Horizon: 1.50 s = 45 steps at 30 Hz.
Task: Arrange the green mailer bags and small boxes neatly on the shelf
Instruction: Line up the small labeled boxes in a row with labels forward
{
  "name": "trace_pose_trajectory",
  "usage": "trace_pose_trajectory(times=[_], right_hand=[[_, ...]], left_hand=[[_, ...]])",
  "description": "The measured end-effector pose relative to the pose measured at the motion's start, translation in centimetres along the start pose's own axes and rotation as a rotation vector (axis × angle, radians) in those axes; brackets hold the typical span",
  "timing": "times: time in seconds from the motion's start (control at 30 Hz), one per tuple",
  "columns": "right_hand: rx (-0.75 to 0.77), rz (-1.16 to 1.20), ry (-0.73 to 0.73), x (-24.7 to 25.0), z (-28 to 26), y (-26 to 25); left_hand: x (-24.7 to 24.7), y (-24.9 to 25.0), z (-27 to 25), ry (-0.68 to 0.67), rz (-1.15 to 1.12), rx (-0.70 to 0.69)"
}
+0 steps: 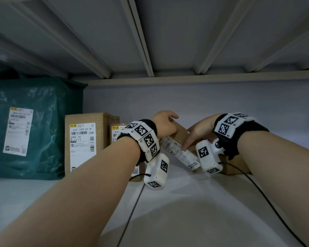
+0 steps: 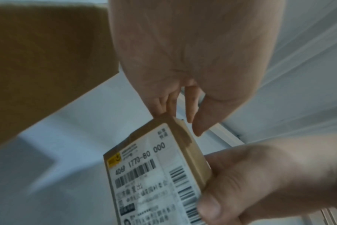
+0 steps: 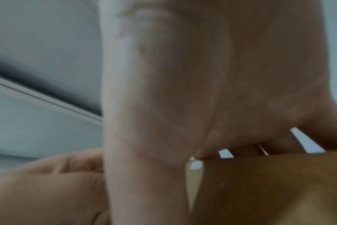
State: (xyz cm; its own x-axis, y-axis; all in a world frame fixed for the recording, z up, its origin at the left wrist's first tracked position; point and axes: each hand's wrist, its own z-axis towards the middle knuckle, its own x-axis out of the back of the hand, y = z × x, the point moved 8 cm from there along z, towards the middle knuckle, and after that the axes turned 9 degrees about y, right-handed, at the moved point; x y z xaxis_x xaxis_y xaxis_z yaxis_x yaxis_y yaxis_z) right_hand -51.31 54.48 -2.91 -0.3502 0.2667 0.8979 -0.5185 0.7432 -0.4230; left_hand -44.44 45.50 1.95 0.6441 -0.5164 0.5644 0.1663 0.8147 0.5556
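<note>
Right wrist – blurred; hands [image 1: 184, 129] masking box [image 1: 181, 132]

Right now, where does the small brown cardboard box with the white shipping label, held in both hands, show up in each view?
Head: small brown cardboard box sits centre, tilted, between the left hand and right hand.
Left wrist: bottom centre, label facing the camera.
Right wrist: lower right, blurred, bare brown side only.
Shared landmark: the box's white shipping label in the head and left wrist views; the right wrist view does not show it.
</note>
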Motion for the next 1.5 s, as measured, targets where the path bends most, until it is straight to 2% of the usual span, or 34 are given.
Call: trace_pose_trajectory(times=[0.17,0.3,0.47,0.67,0.8,0.93,1.07,1.13,1.37,1.5], right_hand=[[0.142,-0.080,0.188,0.5,-1.0,-3.2],[0.260,-0.216,0.449,1.8,-2.3,-6.1],[0.343,-0.038,0.568,3.1,-3.5,-7.0],[0.357,0.041,0.563,3.8,-3.8,-7.7],[0.363,0.175,0.460,3.3,-3.2,-8.0],[0.370,0.210,0.414,2.9,-3.2,-8.1],[0.353,0.196,0.325,2.1,-3.0,-8.1],[0.350,0.188,0.283,1.6,-2.9,-8.2],[0.358,0.180,0.221,0.4,-2.6,-8.9],[0.347,0.174,0.208,0.2,-2.5,-8.6]], left_hand=[[0.2,0.4,-0.1,0.032,-0.044,-0.029],[0.8,0.9,0.0,0.078,-0.114,-0.047],[3.1,0.5,0.1,0.221,-0.210,-0.045],[5.8,0.3,-0.3,0.383,-0.384,-0.085],[7.5,0.7,-0.7,0.457,-0.494,-0.108],[9.6,-0.1,-1.3,0.610,-0.288,-0.100],[8.6,-2.2,-1.3,0.492,0.044,0.035],[8.0,-3.1,-1.4,0.416,0.123,0.089],[7.6,-3.5,-1.6,0.322,-0.105,0.141],[6.9,-3.1,-1.7,0.262,-0.071,0.108]])
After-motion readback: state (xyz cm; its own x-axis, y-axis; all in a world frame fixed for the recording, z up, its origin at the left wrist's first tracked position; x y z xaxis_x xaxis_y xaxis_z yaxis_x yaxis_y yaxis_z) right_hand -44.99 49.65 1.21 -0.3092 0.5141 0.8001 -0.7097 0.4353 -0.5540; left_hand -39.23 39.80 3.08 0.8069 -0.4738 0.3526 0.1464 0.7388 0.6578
